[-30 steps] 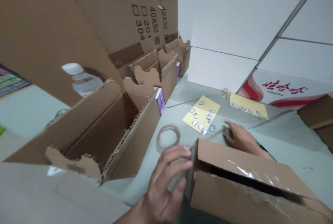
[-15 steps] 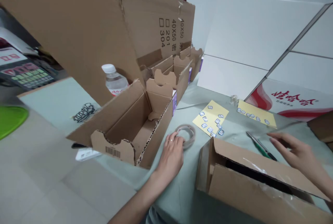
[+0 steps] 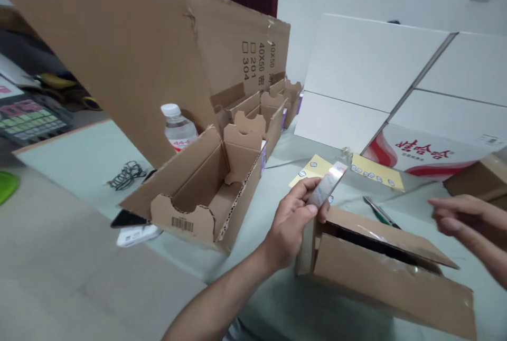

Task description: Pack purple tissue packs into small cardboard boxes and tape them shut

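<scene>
My left hand (image 3: pixel 287 227) is closed round a roll of clear tape (image 3: pixel 329 185), lifted edge-on above the near end of a long cardboard box (image 3: pixel 380 262). That box lies on the table with its two top flaps partly raised and a dark gap between them; shiny tape shows on the flaps. To the right of the box, my right hand (image 3: pixel 471 230) hovers with its fingers loosely bent and apart, nothing visible in them. A utility knife (image 3: pixel 374 206) and a green-handled tool (image 3: pixel 383 216) lie behind the box.
At left stands an open cardboard box (image 3: pixel 190 198), with more boxes (image 3: pixel 273 119) behind it. A water bottle (image 3: pixel 179 127) stands by a tall cardboard panel (image 3: pixel 138 56). Yellow cards (image 3: pixel 376 172) with small stickers lie beyond the tape. A coiled black cable (image 3: pixel 127 174) rests at left.
My left hand has picked the tape roll up off the table and turned it edge-on, moving right towards the long box. My right hand has shifted slightly right. The camera view has shifted.
</scene>
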{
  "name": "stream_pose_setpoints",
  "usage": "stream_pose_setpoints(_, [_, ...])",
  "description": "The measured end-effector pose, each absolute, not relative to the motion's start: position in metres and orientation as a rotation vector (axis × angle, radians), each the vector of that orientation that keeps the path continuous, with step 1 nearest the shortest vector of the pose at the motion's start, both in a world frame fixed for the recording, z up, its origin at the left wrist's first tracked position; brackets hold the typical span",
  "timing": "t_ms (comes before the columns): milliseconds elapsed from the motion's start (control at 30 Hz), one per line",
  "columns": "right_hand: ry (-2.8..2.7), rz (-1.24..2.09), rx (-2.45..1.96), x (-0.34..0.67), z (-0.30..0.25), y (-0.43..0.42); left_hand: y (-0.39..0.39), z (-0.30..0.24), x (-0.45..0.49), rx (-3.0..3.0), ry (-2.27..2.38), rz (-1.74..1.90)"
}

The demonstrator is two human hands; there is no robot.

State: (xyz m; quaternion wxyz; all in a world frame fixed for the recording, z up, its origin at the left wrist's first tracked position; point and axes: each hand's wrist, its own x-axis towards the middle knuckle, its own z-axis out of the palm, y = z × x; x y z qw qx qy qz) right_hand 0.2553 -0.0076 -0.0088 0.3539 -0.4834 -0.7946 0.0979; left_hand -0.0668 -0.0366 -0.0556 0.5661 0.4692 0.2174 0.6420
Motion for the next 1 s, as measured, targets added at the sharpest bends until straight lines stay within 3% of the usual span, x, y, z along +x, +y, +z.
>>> stream_pose_setpoints(400, [-2.355, 0.315, -0.83, 0.159, 0.011, -0.042, -0.054, -0.036, -0.051, 1.228, 0.543, 1.477])
stream_pose_setpoints(1000, [-2.21, 0.447, -0.83, 0.147, 0.01, -0.061, -0.068, -0.031, -0.029, 1.384, 0.734, 1.555])
